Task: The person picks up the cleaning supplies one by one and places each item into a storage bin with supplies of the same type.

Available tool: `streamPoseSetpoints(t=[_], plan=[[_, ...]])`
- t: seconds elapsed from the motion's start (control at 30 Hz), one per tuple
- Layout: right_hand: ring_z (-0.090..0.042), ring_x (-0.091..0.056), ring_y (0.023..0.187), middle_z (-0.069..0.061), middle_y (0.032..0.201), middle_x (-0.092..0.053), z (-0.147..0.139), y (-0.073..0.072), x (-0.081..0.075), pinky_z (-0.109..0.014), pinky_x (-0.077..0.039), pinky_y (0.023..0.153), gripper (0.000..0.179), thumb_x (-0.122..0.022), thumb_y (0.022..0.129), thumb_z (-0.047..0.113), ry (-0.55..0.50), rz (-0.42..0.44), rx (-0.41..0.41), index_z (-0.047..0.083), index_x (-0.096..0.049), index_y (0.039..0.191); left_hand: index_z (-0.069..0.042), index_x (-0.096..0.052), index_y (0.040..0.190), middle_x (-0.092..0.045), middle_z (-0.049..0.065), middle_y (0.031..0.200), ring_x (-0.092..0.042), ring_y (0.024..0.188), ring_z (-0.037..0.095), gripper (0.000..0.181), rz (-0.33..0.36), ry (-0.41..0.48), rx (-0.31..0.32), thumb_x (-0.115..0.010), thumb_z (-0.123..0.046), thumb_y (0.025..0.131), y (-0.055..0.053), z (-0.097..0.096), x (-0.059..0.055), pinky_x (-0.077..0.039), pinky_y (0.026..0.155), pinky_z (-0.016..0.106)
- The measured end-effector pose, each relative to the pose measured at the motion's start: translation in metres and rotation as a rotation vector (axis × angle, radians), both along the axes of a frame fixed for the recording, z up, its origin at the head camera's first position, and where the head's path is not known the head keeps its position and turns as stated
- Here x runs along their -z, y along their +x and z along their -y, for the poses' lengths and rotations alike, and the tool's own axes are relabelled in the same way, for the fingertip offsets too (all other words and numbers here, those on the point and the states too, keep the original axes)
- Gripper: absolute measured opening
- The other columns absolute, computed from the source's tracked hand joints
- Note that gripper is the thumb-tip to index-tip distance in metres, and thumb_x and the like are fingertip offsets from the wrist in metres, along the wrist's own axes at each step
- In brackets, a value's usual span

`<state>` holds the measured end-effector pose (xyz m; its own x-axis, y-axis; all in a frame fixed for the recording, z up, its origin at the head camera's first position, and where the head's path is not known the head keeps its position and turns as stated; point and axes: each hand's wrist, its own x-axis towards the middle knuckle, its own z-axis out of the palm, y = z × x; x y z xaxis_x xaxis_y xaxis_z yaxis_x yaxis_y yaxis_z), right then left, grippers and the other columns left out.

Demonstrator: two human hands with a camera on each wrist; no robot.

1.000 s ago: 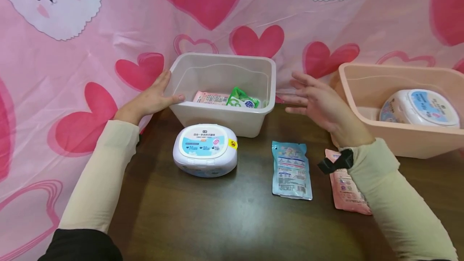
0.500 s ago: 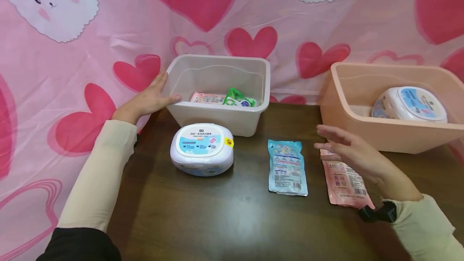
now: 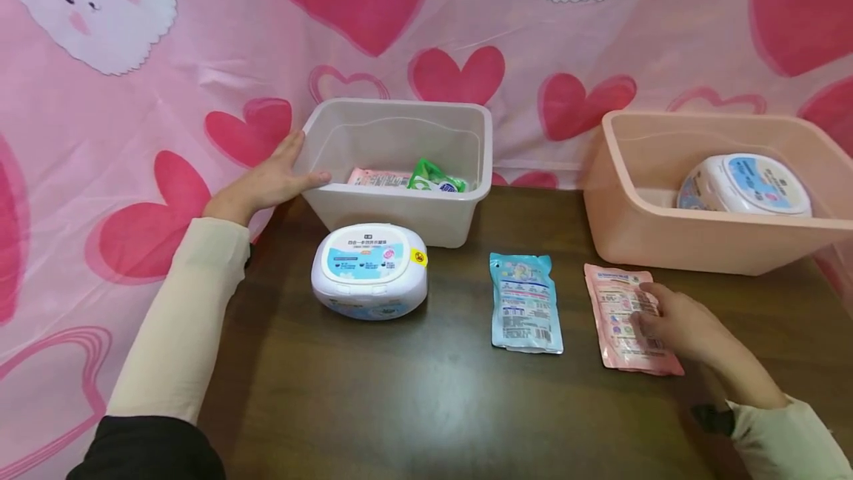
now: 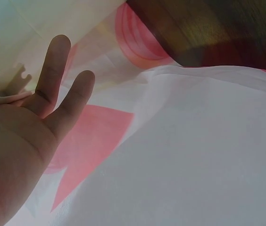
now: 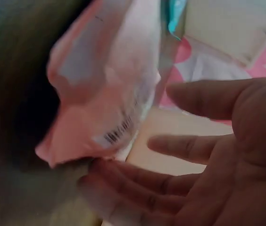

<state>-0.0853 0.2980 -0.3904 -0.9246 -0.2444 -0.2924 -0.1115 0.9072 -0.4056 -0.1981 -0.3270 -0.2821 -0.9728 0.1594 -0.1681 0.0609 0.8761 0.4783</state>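
Observation:
My left hand (image 3: 269,180) rests against the left corner of a greyish-white plastic bin (image 3: 400,210), thumb along its front rim. In the left wrist view, the visible fingers (image 4: 71,103) are extended. My right hand (image 3: 686,324) is over the right side of a pink pouch (image 3: 623,317) lying on the table. In the right wrist view, its fingers are spread and loosely bent beside the pink pouch (image 5: 95,127), not closed round it. Inside the bin lie another pink pouch (image 3: 380,178) and a green-and-white pouch (image 3: 433,178).
A lidded white tub (image 3: 369,272) stands before the bin. To its right, a light-blue pouch (image 3: 526,306) lies on the brown table (image 3: 426,398). A peach bin (image 3: 720,243) at the right holds a similar white tub (image 3: 746,187). Heart-patterned cloth (image 3: 466,6) hangs behind.
My right hand has moved from beside the greyish-white bin, right and toward me, down to the pink pouch. My left hand stays at its bin. The view has shifted slightly right.

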Motion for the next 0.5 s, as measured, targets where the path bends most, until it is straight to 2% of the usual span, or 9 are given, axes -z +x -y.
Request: streamPoseSetpoints(t=[0.13, 0.27, 0.4, 0.43, 0.5], plan=[[-0.065, -0.047, 0.108, -0.050, 0.118, -0.044, 0.005, 0.004, 0.007, -0.070, -0.045, 0.078, 0.079, -0.067, 0.096, 0.034, 0.055, 0.027, 0.027, -0.015, -0.028, 0.144, -0.022, 0.011, 0.162, 0.011, 0.006, 0.169, 0.005, 0.153, 0.034, 0.114, 0.009, 0.008, -0.010, -0.062, -0.068, 0.088, 0.001, -0.002, 0.002, -0.016, 0.112, 0.072], [-0.063, -0.045, 0.107, -0.050, 0.118, -0.042, 0.005, 0.007, 0.009, -0.070, -0.044, 0.076, 0.079, -0.070, 0.093, 0.030, 0.050, 0.009, 0.066, -0.013, -0.029, 0.144, -0.023, 0.012, 0.161, 0.011, 0.006, 0.169, 0.004, 0.153, 0.034, 0.115, 0.012, 0.011, -0.019, -0.063, -0.068, 0.087, 0.003, -0.005, 0.003, -0.016, 0.111, 0.073], [-0.064, -0.042, 0.113, -0.050, 0.125, -0.041, -0.005, 0.007, 0.013, -0.073, -0.040, 0.085, 0.085, -0.074, 0.091, 0.031, -0.017, -0.010, 0.101, -0.018, -0.028, 0.144, -0.023, 0.013, 0.161, 0.011, 0.007, 0.169, 0.004, 0.153, 0.035, 0.115, 0.017, 0.011, -0.025, -0.064, -0.066, 0.087, 0.005, -0.006, 0.004, -0.016, 0.111, 0.073], [-0.064, -0.041, 0.114, -0.050, 0.128, -0.040, -0.009, 0.007, 0.014, -0.073, -0.039, 0.087, 0.089, -0.074, 0.092, 0.031, -0.047, -0.001, 0.115, -0.019, -0.025, 0.146, -0.023, 0.013, 0.161, 0.010, 0.007, 0.169, 0.004, 0.153, 0.035, 0.114, 0.016, 0.012, -0.023, -0.064, -0.066, 0.088, 0.005, -0.007, 0.003, -0.016, 0.111, 0.073], [-0.059, -0.047, 0.111, -0.050, 0.131, -0.039, -0.017, 0.006, 0.016, -0.064, -0.044, 0.086, 0.099, -0.073, 0.093, 0.032, -0.138, 0.035, 0.161, -0.021, -0.012, 0.149, -0.022, 0.012, 0.161, 0.010, 0.008, 0.169, 0.004, 0.153, 0.036, 0.114, 0.012, 0.008, -0.020, -0.063, -0.065, 0.088, 0.006, -0.007, 0.003, -0.016, 0.111, 0.072]])
